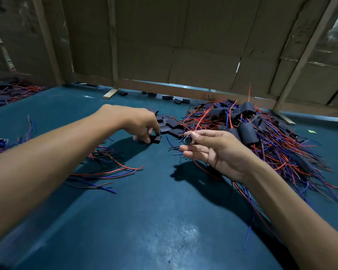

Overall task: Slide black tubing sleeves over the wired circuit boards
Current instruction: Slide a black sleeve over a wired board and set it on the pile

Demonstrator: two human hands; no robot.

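A big tangled heap of red and blue wires [277, 151] fills the right side of the blue table [144, 221], with fat black sleeved pieces [247, 133] sticking up out of it. A smaller scatter of loose wires [105, 172] lies on the left, partly under the left forearm. Between the two hands, toward the back, sits a little pile of flat black sleeves [170, 125]; a few more lie along the foot of the cardboard wall [183, 45] behind. Another mess of wires and black bits [10, 92] crowds the far left corner.

The left hand [140, 121] reaches forward, palm down, fingers curled, its fingertips pinching one black sleeve [155, 139] at the near edge of that pile, right against the table.

The right hand [212, 151] hovers above the table beside the big heap, palm turned inward. Thumb and forefinger pinch a small circuit board [188, 140], mostly hidden and blurred, with red wire [202, 118] running up from it; the other fingers stretch out loosely below.
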